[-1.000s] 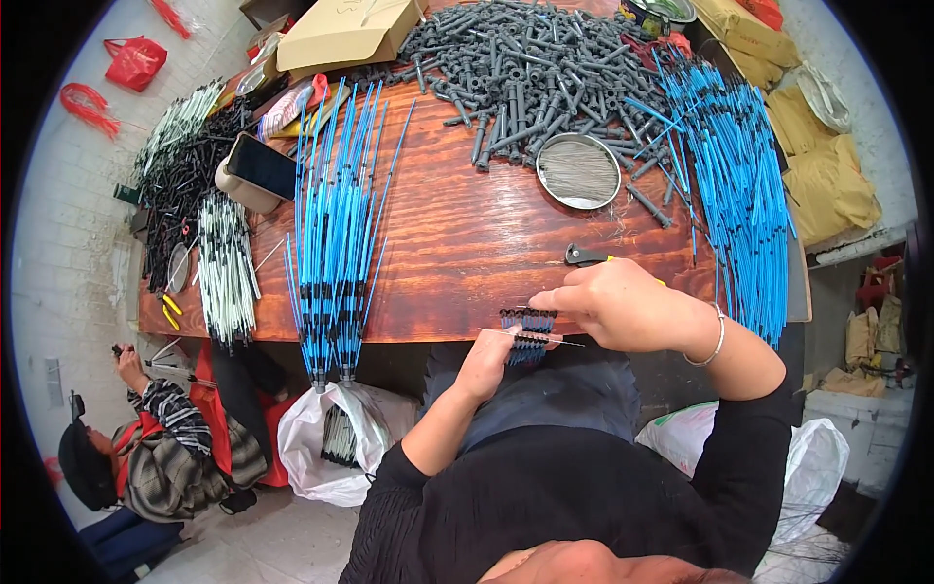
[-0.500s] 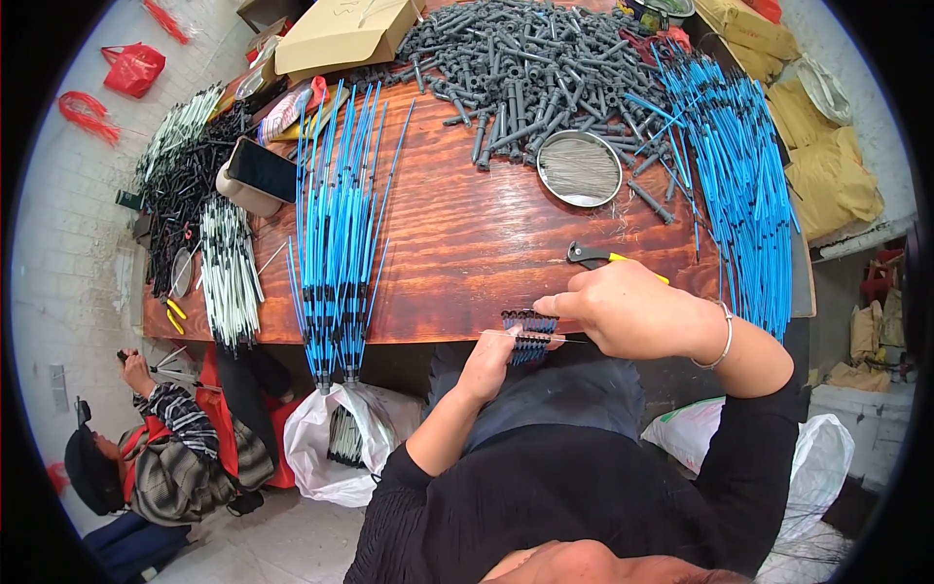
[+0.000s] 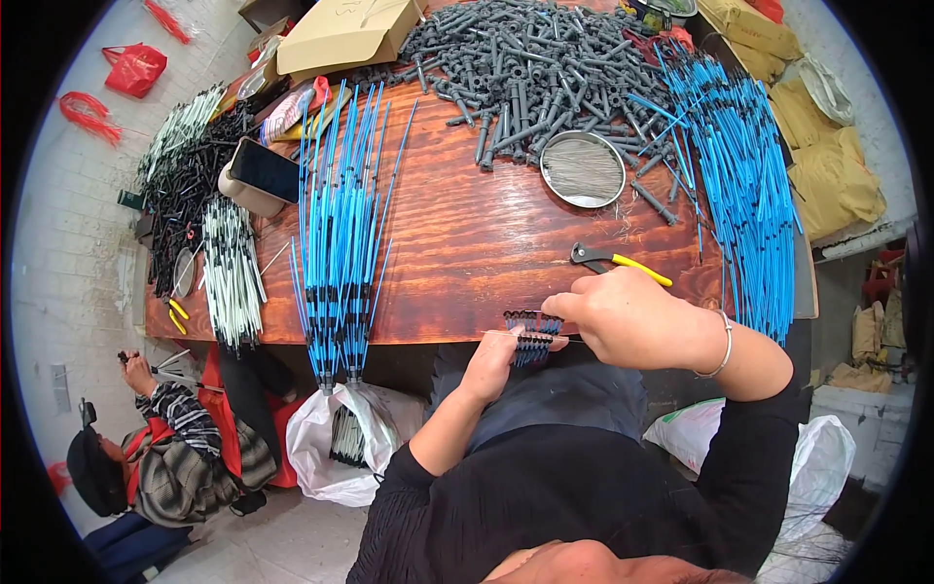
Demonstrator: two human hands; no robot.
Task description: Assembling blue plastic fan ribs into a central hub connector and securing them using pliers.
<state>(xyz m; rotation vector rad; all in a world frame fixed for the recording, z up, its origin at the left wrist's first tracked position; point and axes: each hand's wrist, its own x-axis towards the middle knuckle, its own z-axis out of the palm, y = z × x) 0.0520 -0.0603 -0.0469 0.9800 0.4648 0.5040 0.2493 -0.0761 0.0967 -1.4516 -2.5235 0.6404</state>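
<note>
Over my lap at the table's near edge, my left hand (image 3: 491, 364) is closed on a small dark bundle of black-and-blue ribbed pieces (image 3: 534, 350). A thin wire (image 3: 498, 333) runs across the bundle, its pale end poking out to the left. My right hand (image 3: 615, 313) is closed at the bundle's right upper side, thumb and fingertips pinched together. What those fingertips grip is too small to make out. Just beyond the right hand lie cutting pliers (image 3: 637, 269) with yellow handles.
A round tin of thin wires (image 3: 582, 169) stands before a heap of grey plastic tubes (image 3: 530, 73). Blue rods lie in bundles left (image 3: 336, 224) and right (image 3: 744, 195). A phone (image 3: 265, 170) leans at the left, near white rods (image 3: 231, 277). A co-worker (image 3: 185, 448) sits at lower left.
My right hand has shifted slightly down and right, showing more of the pliers' yellow handle. The left hand keeps its hold on the bundle.
</note>
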